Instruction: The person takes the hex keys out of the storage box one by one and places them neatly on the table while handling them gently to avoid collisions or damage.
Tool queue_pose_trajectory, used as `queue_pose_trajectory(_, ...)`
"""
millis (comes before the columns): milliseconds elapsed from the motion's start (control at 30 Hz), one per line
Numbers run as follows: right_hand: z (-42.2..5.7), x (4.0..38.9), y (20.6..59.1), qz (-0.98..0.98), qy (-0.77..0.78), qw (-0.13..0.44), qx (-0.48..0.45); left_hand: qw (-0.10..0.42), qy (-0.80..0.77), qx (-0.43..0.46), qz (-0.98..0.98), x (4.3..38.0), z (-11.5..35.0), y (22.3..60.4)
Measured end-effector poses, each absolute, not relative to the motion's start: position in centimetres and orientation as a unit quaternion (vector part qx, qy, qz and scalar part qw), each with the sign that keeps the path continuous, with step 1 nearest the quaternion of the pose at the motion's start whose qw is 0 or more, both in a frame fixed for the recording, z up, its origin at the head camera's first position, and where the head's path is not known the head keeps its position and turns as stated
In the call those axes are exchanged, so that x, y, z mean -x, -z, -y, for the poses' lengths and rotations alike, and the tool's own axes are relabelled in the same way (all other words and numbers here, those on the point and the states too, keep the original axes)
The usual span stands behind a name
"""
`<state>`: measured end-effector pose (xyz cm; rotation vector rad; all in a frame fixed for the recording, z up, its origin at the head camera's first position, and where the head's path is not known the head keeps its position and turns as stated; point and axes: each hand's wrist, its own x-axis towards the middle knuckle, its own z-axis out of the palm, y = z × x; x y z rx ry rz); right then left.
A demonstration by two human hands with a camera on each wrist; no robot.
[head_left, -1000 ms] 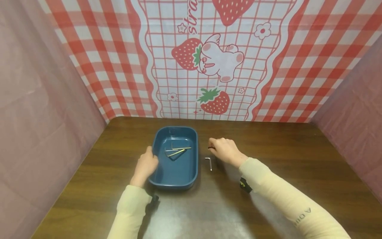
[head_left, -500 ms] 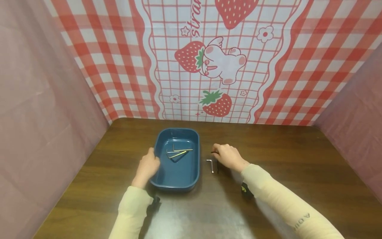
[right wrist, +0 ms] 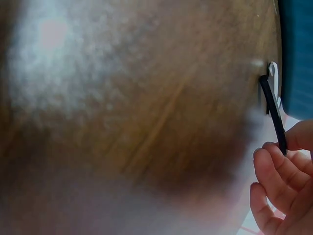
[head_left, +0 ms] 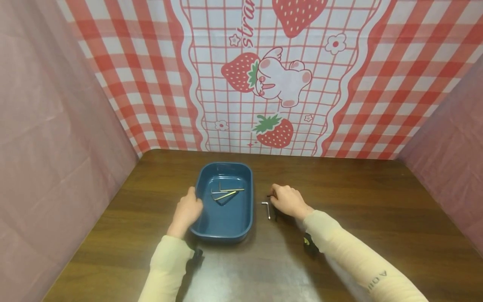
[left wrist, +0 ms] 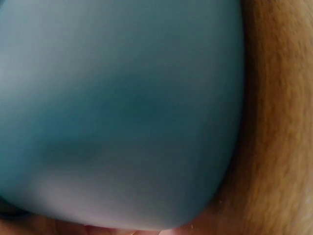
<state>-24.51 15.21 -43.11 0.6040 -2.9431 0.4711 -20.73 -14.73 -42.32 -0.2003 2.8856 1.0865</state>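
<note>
Blue bin (head_left: pixel 222 220) holds 3 hex keys (head_left: pixel 226 195), left hand (head_left: pixel 187 209) gripping its left side, right hand (head_left: pixel 289 202) pinching black key (right wrist: pixel 274 110) to its right, silver key (head_left: pixel 268 211) on desk (head_left: pixel 339 184) just right of bin.

You are at a small booth, made of a shiny brown tabletop (head_left: pixel 351 184) with cloth on three sides. Past the far edge you see a red and white checked cloth (head_left: pixel 151 88) with strawberries and a white cartoon animal. A plain pink cloth (head_left: pixel 56 138) hangs on the left, and a pinkish cloth (head_left: pixel 449 126) on the right. You can't tell if it's in a home or a workshop.
</note>
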Motion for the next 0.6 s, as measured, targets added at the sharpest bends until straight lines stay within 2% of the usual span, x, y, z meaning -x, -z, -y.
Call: queue_pose_trajectory(600, -14.9, 24.2, 44.3, 0.971, -0.131, 0.059, -0.193, 0.019, -0.350, 0.062, -0.935, 20.8, 14.7, 42.3)
